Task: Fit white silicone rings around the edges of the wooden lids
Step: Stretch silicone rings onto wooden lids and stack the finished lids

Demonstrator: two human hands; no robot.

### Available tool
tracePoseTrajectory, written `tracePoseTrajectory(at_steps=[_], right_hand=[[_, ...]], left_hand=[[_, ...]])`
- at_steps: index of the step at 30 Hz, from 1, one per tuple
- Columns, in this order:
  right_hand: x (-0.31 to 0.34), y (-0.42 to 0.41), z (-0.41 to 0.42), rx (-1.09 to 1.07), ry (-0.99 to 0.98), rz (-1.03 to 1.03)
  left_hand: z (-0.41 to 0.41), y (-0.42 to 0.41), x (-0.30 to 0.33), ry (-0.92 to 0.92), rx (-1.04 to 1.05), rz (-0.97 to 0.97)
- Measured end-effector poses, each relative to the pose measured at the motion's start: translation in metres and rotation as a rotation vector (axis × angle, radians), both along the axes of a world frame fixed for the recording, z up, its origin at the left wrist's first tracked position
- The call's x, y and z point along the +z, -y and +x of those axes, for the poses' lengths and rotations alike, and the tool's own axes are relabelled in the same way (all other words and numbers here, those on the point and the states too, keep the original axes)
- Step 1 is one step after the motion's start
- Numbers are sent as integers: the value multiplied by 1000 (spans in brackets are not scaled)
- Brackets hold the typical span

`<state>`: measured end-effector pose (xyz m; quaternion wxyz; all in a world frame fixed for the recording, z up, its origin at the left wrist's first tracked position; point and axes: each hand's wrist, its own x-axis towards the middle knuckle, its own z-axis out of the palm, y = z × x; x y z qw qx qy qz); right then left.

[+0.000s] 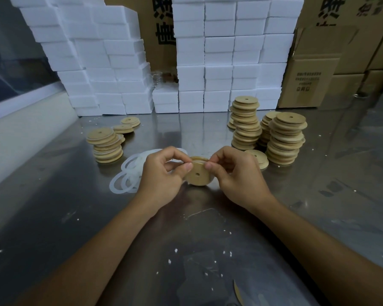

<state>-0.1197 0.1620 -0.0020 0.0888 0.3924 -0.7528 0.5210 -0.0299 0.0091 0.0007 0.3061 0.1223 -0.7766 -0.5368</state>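
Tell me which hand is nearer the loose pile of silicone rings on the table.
Left. The left hand lies right beside the loose silicone rings, overlapping their edge in view; the right hand is across the wooden lid.

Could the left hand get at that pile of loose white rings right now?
Probably not at once: the left hand is pinching the wooden lid together with the right hand. The rings lie just beside it, unobstructed.

Both hands hold one wooden lid [197, 175] on edge above the steel table [274, 217]; the left hand [161, 173] and right hand [234, 173] pinch its upper rim between thumb and fingertips. Loose silicone rings [128, 177] lie just left of the left fingers, and lid stacks [285, 140] stand beyond the right fingers.
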Motion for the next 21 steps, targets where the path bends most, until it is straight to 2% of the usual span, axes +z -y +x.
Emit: tracePoseTrajectory(at_steps=[7, 9, 13, 15, 21], right_hand=[[-4, -2, -3, 65, 175, 51], [-5, -3, -4, 79, 177, 57], [-7, -3, -4, 18, 76, 23], [-6, -2, -3, 4, 53, 0], [-6, -3, -4, 51, 143, -28]], left_hand=[[-2, 6, -5, -2, 8, 230], [-2, 8, -4, 12, 6, 179], [1, 13, 1, 64, 4, -101], [3, 15, 6, 110, -29, -161], [6, 16, 13, 167, -172, 111]])
